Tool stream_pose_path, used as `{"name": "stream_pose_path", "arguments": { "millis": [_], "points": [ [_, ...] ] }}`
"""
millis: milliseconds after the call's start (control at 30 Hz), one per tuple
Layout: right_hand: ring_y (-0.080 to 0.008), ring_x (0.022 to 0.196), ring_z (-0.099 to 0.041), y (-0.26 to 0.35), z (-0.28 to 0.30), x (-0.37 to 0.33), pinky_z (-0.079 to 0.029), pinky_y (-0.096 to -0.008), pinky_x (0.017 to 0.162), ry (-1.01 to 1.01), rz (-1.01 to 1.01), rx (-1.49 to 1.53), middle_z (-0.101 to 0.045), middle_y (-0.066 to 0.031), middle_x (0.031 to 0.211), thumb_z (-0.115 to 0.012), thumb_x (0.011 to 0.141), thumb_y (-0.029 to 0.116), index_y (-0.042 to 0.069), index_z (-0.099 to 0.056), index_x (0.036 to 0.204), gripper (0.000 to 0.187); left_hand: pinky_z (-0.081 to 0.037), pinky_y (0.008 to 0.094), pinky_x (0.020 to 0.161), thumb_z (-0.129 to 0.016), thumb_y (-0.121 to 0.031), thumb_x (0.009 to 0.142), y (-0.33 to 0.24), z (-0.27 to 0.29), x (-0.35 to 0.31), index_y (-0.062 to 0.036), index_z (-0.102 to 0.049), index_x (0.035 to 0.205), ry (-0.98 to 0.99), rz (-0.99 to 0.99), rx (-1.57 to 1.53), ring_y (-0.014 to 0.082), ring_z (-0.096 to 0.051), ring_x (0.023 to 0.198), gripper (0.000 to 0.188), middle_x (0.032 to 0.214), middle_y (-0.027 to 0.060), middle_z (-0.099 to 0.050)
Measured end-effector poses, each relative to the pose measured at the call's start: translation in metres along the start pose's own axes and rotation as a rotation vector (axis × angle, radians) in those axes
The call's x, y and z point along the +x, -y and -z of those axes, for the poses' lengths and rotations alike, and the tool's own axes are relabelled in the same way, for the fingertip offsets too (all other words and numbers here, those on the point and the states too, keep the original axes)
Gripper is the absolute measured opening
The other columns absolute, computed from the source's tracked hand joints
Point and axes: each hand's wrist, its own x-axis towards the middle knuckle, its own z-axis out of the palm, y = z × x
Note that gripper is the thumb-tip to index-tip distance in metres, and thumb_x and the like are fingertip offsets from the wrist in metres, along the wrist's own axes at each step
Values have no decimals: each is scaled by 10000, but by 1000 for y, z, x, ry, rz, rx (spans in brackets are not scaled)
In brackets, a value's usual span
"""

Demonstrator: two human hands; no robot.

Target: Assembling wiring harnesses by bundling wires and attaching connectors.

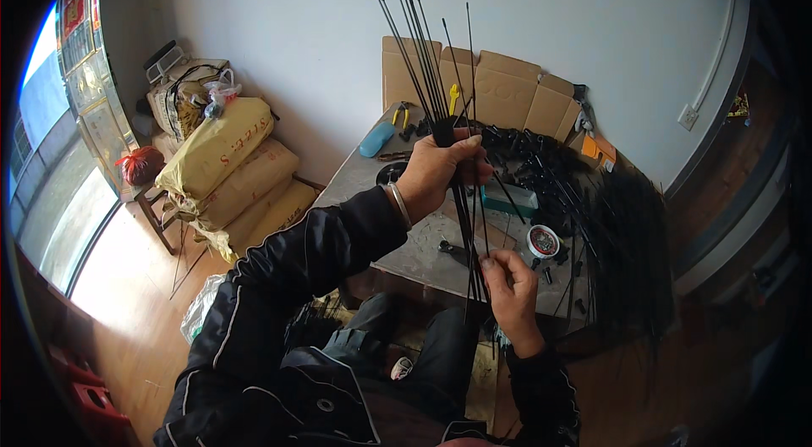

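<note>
My left hand is raised above the table, its fingers wrapped round a bundle of long, thin black rods. Their upper ends fan out and carry small thicker tips; a dark collar-like piece shows just above the grip. Lower and to the right, my right hand pinches one thin rod between thumb and fingers near the bundle's lower ends. Whether it touches more than that rod I cannot tell. Behind my hands, many black parts lie heaped on the table, too jumbled to name.
On the grey table lie yellow-handled pliers, a blue object, a green tray and a round white tub. Black rods overhang its right side. Cardboard stands behind; stacked sacks stand left.
</note>
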Motion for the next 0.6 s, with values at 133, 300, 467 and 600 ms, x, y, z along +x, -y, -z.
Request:
{"name": "stream_pose_path", "arguments": {
  "millis": [133, 300, 467, 600],
  "points": [
    [-45, 646, -479, 17, 15, 6, -393, -215, 577, -104, 133, -39, -578, -2, 730, -608, 902, 84, -24, -604, 904, 107, -583, 377, 675, -563, -147, 953, -3, 1, 1, -11, -558, 1062, 18, 9, 0, 247, -685, 777, 175, 903, 94, -634],
    [-53, 616, -465, 17, 17, 4, -395, -215, 555, -44, 113, -141, -554, 6, 689, -606, 927, 120, -25, -602, 915, 146, -578, 381, 624, -544, -126, 953, 9, -5, 9, -19, -516, 1071, 38, 1, -31, 248, -673, 718, 162, 816, 91, -615],
    [-53, 617, -490, 7, 23, 11, -405, -211, 548, 82, -162, 174, -570, 4, 744, -620, 939, 277, -9, -604, 1041, 305, -571, 379, 626, -538, -136, 957, 12, -15, 3, -27, -513, 1082, 14, 37, -25, 246, -665, 722, 168, 825, 88, -597],
    [-59, 629, -505, -12, 15, 17, -415, -216, 569, 38, 63, 62, -594, -5, 755, -617, 943, 254, -19, -610, 1027, 286, -565, 371, 620, -534, -150, 962, 11, -19, 0, -35, -509, 1096, -10, 58, -18, 244, -663, 732, 178, 863, 92, -595]
  ]
}}
